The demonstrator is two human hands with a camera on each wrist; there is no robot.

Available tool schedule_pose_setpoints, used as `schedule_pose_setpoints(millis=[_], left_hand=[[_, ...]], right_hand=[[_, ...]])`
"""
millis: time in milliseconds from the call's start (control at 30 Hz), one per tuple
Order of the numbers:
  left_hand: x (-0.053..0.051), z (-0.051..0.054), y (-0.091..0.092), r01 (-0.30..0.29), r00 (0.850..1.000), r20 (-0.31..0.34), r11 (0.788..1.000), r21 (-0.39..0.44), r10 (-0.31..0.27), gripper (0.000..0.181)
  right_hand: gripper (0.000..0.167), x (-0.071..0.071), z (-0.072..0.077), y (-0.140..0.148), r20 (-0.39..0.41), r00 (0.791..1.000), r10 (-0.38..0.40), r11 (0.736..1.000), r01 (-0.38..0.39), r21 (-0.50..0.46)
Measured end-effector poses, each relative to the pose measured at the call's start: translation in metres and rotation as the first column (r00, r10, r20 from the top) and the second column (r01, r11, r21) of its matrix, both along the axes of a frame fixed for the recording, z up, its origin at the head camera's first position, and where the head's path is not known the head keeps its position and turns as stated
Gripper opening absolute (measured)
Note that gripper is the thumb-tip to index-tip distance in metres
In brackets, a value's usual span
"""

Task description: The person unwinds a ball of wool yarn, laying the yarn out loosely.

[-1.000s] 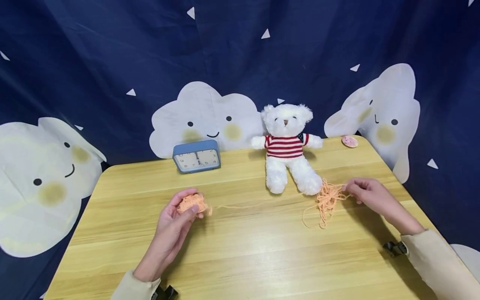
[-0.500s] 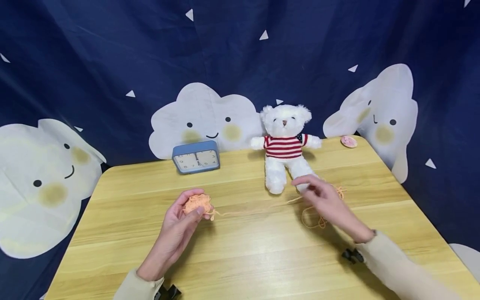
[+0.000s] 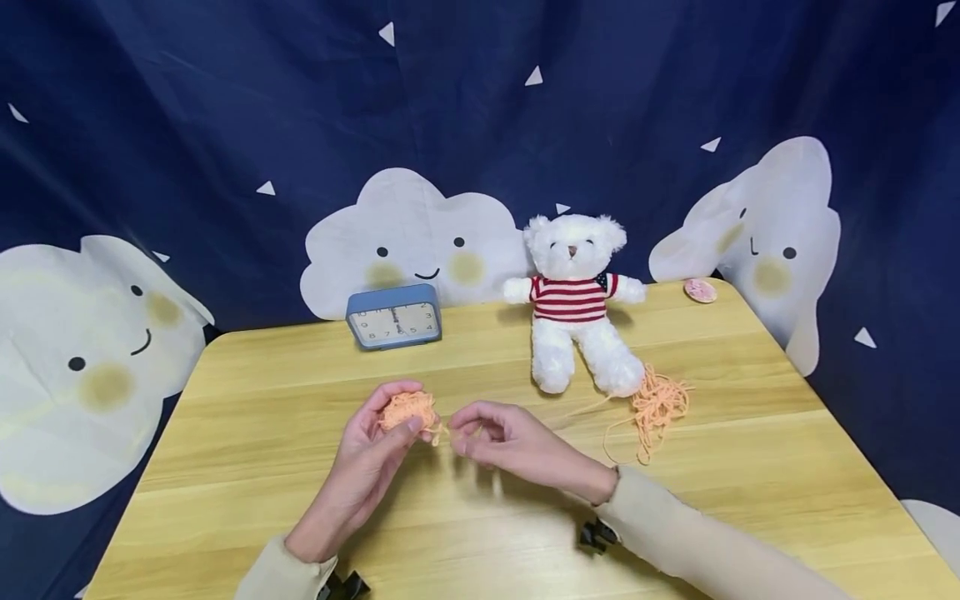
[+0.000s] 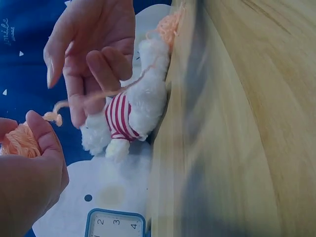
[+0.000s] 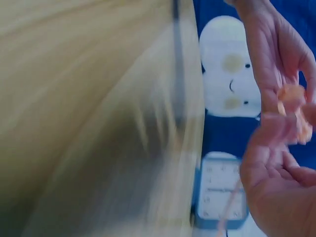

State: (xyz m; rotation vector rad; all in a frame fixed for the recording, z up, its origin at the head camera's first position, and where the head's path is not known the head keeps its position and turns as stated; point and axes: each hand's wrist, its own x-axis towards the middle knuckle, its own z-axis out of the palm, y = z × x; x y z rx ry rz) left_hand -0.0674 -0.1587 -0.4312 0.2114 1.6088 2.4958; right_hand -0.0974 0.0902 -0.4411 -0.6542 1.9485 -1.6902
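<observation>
My left hand holds a small wound ball of orange yarn between thumb and fingers, above the table. A short looped bit of yarn sticks out from its right side. Beside the ball, my right hand has its thumb apart from its partly bent fingers. A strand of yarn runs past those fingers in the left wrist view. On the table, the strand leads to a loose tangled yarn pile by the teddy bear's foot. The right wrist view is blurred where the hands meet.
A white teddy bear in a red-striped sweater sits at the back of the wooden table. A blue clock stands to its left. One round pink item lies near the back right corner. Behind hangs a dark blue cloth.
My right hand has come left from the yarn pile, past the bear's foot, to beside the ball. My left hand has shifted slightly right, still holding the ball. The pile stays on the table.
</observation>
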Motion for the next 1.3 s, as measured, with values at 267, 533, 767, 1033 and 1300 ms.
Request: schedule_pose_setpoints(millis=[267,533,767,1033,1300], left_hand=[[0.000,-0.001,-0.004,-0.057,0.998,0.025,0.998,-0.004,0.057,0.046],[0.000,-0.005,-0.012,-0.086,0.996,0.009,0.996,0.025,0.086,0.043],[0.001,-0.010,-0.016,-0.118,0.993,-0.007,0.993,0.021,0.118,0.045],[0.003,-0.011,-0.019,-0.045,0.999,-0.013,0.999,-0.028,0.045,0.052],[0.005,-0.010,-0.023,-0.065,0.998,-0.005,0.995,-0.071,0.065,0.049]], right_hand=[[0.014,0.004,0.002,0.010,-0.040,0.994,-0.104,0.994,0.103,-0.027],[0.014,0.002,0.004,0.051,-0.107,0.969,-0.224,0.972,0.215,-0.096],[0.011,0.003,0.001,0.097,-0.200,0.910,-0.362,0.931,0.342,-0.128],[0.012,0.001,0.009,0.131,-0.189,0.843,-0.503,0.864,0.490,-0.114],[0.015,0.001,0.005,0.166,-0.140,0.778,-0.612,0.790,0.596,-0.144]])
